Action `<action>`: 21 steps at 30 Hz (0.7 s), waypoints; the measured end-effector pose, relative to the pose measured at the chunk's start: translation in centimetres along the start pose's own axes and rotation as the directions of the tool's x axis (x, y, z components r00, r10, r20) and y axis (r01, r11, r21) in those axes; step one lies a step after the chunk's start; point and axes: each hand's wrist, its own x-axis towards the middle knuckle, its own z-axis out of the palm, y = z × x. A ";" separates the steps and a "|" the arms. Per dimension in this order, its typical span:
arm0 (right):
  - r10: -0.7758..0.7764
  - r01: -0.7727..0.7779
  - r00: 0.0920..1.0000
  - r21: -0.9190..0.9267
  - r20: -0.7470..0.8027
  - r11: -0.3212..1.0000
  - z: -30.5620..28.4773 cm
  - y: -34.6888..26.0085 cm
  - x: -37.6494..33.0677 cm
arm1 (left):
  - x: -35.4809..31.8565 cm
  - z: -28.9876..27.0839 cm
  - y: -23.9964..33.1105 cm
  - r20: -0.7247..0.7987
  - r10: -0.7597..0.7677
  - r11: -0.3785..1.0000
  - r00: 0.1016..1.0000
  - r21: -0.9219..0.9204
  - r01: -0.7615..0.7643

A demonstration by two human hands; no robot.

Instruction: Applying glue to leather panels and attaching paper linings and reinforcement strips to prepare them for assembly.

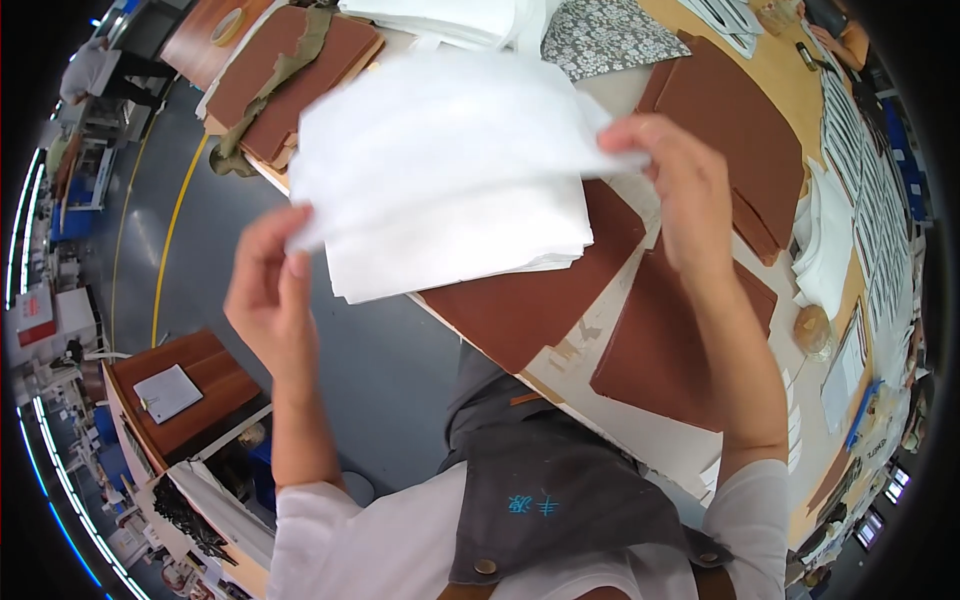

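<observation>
Your left hand (268,290) is pinched shut on the lower left corner of a white sheet (440,150), and your right hand (680,195) is closed on its upper right edge, thumb and fingers gripping the material. Between your two hands the sheet hangs lifted in the air, spread almost flat and tilted slightly away from you.

As far as the work shows, the top sheet looks already peeled free of the stack of white sheets (460,260) that lies just below and between your hands; it has not yet been set down anywhere. The stack under it appears several layers thick, so a good deal seems to remain.

The sheet itself is thin, soft and plain white, a little translucent, with a gentle sag in the middle and a slightly ragged lower edge. It looks like it would fold or crease easily.

Below your right hand, brown leather panels (660,350) lie flat on the desk (640,440). Beyond your hands sits a floral patterned cloth (610,35), and beyond your left hand more brown panels are stacked.
</observation>
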 end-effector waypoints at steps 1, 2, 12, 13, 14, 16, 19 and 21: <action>0.085 -0.089 0.996 -0.095 -0.037 0.992 0.0 0.1 -1.7 | -2.1 0.1 0.2 -0.022 -0.119 0.993 0.993 0.010 0.119; 0.209 -0.215 0.975 -0.077 -0.076 0.974 0.0 1.3 -3.1 | -4.0 0.7 0.0 -0.035 -0.242 0.970 0.970 0.012 0.242; 0.418 -0.429 0.903 0.156 0.098 0.890 -1.7 0.8 -9.6 | -9.6 1.3 2.1 0.271 -0.741 0.561 0.614 -0.252 0.788; 0.282 -0.276 0.956 -0.077 0.084 0.958 -2.2 1.0 -10.4 | -9.5 2.2 2.0 0.208 -0.674 0.697 0.709 -0.141 0.703; 0.148 -0.109 0.984 -0.310 0.103 0.944 -2.8 1.1 -11.1 | -9.4 3.0 2.0 0.240 -0.669 0.693 0.704 -0.140 0.707; 0.074 -0.087 0.996 -0.308 -0.055 0.947 -3.4 0.7 -12.5 | -8.9 4.2 2.7 0.262 -0.442 0.895 0.858 0.192 0.403; -0.072 -0.038 0.982 -0.561 -0.172 0.827 -6.2 1.0 -14.9 | -7.9 7.6 3.8 0.369 -0.304 0.942 0.879 0.254 0.219; -0.130 -0.088 0.946 -0.621 -0.296 0.779 -8.2 1.1 -16.4 | -7.4 10.7 4.5 0.437 -0.167 0.977 0.884 0.193 0.090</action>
